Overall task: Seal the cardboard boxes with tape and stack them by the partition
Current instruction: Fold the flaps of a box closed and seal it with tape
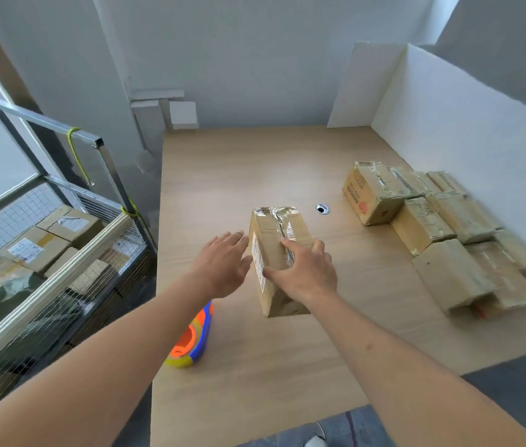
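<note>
The right hand (303,274) grips the top of the box (276,253), which stands on the table (287,366). The left hand (223,266) is flat with straight fingers, just left of the box. The tape gun (190,340) lies under the left arm. Taped boxes (442,233) sit far right by the partition (468,124).

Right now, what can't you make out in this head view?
- Near end of the box: hidden by the right hand.
- Tape dispenser: partly behind the left forearm.
- Stacked boxes at the right: motion-blurred, labels unreadable.
- Left hand: contact with the box unclear.

Parcel packing room: taped boxes (442,227), wire cage trolley (61,253).
</note>
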Motion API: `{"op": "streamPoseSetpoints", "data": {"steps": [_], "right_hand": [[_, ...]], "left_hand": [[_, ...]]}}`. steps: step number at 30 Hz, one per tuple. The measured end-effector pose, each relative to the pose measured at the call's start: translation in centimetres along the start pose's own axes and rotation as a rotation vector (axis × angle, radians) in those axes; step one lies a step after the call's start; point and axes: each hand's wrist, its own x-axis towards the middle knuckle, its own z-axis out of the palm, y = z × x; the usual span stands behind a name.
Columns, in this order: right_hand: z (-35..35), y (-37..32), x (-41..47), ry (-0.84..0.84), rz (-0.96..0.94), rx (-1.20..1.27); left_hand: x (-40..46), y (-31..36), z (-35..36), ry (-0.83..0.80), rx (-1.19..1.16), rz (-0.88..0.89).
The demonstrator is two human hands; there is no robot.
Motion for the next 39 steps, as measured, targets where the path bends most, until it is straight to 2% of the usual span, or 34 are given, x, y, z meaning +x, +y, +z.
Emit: {"op": "streamPoseSetpoints", "data": {"steps": [6, 13, 28, 33, 39], "right_hand": [[-6.0, 1.0, -1.5, 0.088, 0.041, -0.025], [-11.6, 5.9, -2.9, 0.142, 0.063, -0.007], [-19.7, 25.1, -2.5, 0.115, 0.030, -0.013], [-20.8, 28.9, -0.4, 0.101, 0.028, -0.019], [-19.5, 31.9, 3.9, 0.061, 0.055, 0.000]], "left_hand": [[1.4, 4.5, -5.4, 0.052, 0.019, 0.148], [2.6, 11.9, -8.4, 0.118, 0.060, 0.216], [5.1, 31.9, -3.8, 0.131, 0.072, 0.183], [7.6, 35.0, -2.6, 0.111, 0.071, 0.166], [12.0, 35.8, 0.0, 0.060, 0.047, 0.155]]}}
